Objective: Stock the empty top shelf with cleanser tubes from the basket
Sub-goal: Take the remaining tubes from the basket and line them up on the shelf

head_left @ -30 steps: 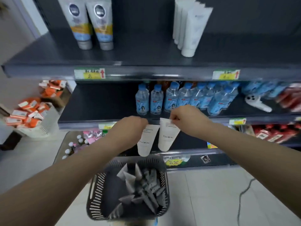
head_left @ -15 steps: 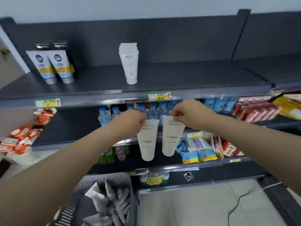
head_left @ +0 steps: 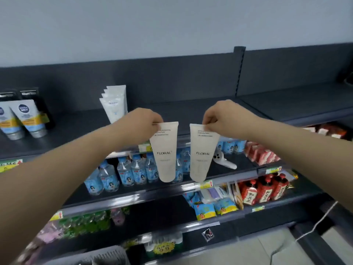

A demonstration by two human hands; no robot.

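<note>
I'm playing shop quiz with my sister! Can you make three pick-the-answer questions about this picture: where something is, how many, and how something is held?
1. Where does the row of white tubes stand?
A. top shelf
B. floor
C. basket

2. How many tubes are held up?
A. one
B. two
C. four

3. How does the left hand hold its FLORAL tube?
A. pinched by the flat end
B. wrapped round the middle
C. flat on the palm

Answers:
1 A, it stands on the dark top shelf.
2 B, the right hand holds a second FLORAL tube.
3 A, it pinches the flat end; the tube hangs down.
</note>
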